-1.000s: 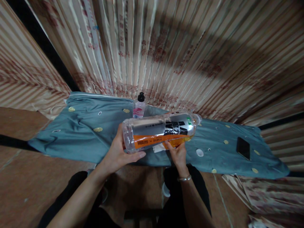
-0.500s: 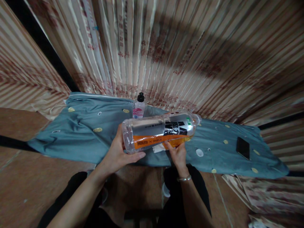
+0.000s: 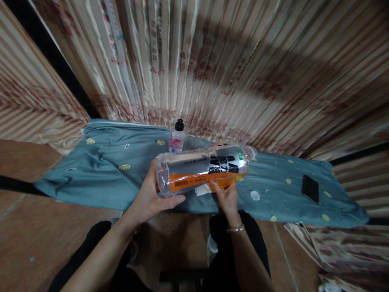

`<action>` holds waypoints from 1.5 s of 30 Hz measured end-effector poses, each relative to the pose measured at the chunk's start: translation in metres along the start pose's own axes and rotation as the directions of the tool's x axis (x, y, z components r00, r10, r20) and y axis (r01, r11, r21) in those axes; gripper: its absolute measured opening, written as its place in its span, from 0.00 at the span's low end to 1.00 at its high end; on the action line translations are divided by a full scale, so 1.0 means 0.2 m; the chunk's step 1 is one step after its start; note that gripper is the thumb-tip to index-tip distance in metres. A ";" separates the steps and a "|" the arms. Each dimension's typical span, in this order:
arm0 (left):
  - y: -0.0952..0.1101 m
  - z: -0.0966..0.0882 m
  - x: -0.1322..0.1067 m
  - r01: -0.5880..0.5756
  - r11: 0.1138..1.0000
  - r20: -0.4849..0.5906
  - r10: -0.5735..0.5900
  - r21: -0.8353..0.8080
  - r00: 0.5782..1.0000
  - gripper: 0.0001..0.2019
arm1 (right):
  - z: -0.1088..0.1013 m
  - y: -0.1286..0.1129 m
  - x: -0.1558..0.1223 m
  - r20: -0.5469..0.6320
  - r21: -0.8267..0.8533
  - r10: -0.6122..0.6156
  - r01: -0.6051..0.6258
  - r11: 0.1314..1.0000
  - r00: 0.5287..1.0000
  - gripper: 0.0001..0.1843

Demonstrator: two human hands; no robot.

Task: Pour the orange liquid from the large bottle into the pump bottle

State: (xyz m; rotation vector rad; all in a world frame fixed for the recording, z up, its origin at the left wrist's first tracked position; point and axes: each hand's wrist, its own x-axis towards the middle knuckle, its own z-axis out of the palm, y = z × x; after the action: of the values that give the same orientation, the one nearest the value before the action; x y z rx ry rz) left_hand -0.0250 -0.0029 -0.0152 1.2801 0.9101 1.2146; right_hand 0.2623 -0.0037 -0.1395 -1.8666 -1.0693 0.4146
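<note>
The held bottle (image 3: 191, 167) looks like glossy plastic, the sheet (image 3: 103, 174) matt cloth, the bracelet (image 3: 236, 229) shiny metal.

Bottle (image 3: 197, 164) in left hand (image 3: 150, 198); phone (image 3: 310, 189) on cloth (image 3: 103, 174)

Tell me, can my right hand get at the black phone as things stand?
Likely yes, though your right hand is busy at the large bottle and would have to free itself first; nothing tall stands between it and the black phone, lying flat on the blue-green cloth.
</note>
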 end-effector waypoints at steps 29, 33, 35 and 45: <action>0.03 0.01 0.00 0.033 0.999 0.007 -0.034 0.022 0.999 0.41 | -0.01 -0.05 0.00 0.027 0.026 0.022 -0.022 0.999 0.999 0.46; 0.00 0.00 0.00 0.027 1.000 -0.011 -0.027 -0.005 1.000 0.39 | 0.00 -0.06 -0.01 0.022 0.042 0.036 -0.037 0.998 0.999 0.45; 0.00 -0.01 0.00 0.052 0.999 0.010 -0.052 -0.009 0.999 0.41 | 0.00 -0.06 -0.01 0.014 0.045 0.043 -0.043 0.998 0.999 0.44; 0.02 -0.04 -0.02 0.114 0.993 0.031 -0.113 -0.011 0.993 0.46 | 0.01 -0.05 -0.01 0.031 0.087 0.013 -0.015 0.996 0.999 0.41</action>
State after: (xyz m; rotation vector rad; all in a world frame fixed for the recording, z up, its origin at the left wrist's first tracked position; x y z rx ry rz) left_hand -0.0336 -0.0052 -0.0135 1.2174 0.9389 1.1075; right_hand 0.2550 -0.0022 -0.1318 -1.7966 -1.0425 0.4912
